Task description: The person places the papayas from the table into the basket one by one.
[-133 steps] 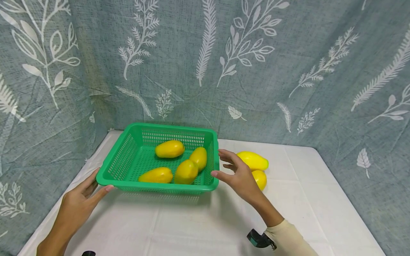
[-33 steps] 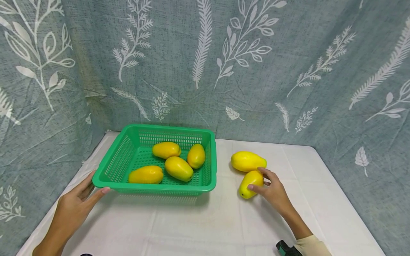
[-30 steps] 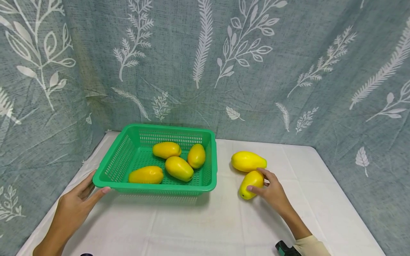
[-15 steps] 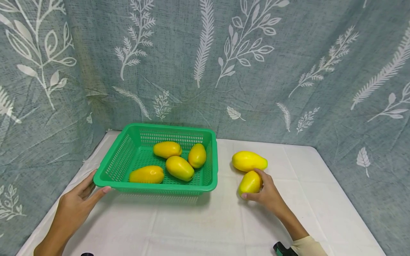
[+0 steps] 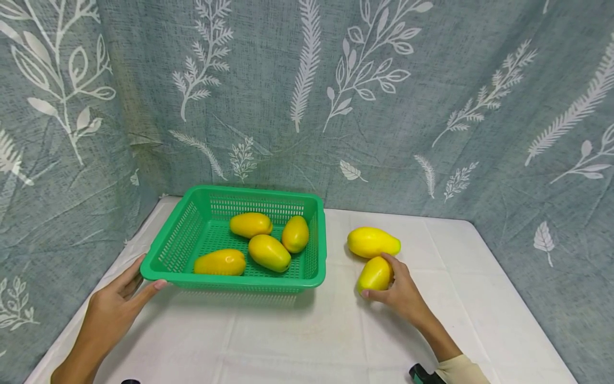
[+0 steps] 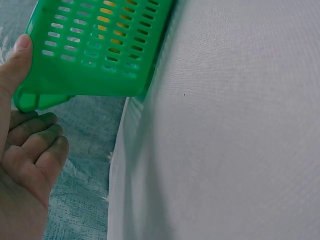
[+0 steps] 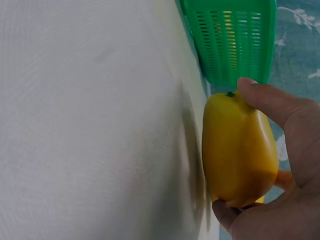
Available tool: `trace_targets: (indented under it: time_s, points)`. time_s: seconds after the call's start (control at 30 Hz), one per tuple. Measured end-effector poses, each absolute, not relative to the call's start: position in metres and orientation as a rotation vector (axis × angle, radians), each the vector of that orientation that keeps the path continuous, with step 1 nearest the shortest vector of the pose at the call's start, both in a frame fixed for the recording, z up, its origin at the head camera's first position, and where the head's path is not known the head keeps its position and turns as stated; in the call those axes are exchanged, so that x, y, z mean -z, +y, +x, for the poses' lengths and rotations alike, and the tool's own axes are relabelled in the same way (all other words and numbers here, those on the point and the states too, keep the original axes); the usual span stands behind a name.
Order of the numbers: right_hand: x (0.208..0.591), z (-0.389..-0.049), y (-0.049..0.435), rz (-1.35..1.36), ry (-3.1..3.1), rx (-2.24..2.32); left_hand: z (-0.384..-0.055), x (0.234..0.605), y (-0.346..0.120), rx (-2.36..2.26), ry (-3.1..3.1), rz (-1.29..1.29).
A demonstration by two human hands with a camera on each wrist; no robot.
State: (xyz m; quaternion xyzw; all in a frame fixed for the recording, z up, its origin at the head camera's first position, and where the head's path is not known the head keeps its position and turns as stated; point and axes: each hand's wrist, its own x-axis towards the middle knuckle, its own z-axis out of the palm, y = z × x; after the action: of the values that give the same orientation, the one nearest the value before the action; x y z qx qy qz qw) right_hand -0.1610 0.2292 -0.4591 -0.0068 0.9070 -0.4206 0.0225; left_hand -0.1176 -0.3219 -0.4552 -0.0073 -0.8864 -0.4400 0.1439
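Observation:
My right hand (image 5: 405, 290) grips a yellow papaya (image 5: 372, 274) on the white table; the thumb lies at one end and the fingers at the other. In the right wrist view this papaya (image 7: 237, 150) shows a small dark stem spot. Right behind it lies a second papaya (image 5: 371, 241) with a greenish tip. My left hand (image 5: 112, 306) holds the near left corner of a green plastic basket (image 5: 240, 281), thumb at the rim and fingers around the outside. Several papayas, one of them (image 5: 268, 253) near the middle, lie inside the basket.
A white cloth (image 5: 288, 341) covers the table. Grey-blue curtains (image 5: 268, 96) with white leaf prints stand close behind and at both sides. The basket's back edge is near the rear curtain.
My right hand has gone from the basket's right side to the nearer loose papaya, its thumb sliding to the near end. Papayas in the basket have shifted. The left hand keeps its hold.

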Motion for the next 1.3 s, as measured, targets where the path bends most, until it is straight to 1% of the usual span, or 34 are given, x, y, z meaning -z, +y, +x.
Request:
trace_targets:
  time_s: [0.57, 1.03, 1.3]
  points:
    - [0.441, -0.170, 0.229, -0.087, 2.805, 1.413, -0.119, 0.456, -0.318, 1.260, -2.552, -0.019]
    - [0.428, -0.177, 0.218, -0.251, 2.778, 1.593, -0.118, 0.458, -0.314, 1.267, -2.580, 0.036]
    - [0.419, -0.179, 0.207, -0.278, 2.746, 1.653, -0.120, 0.458, -0.311, 1.270, -2.552, 0.021]
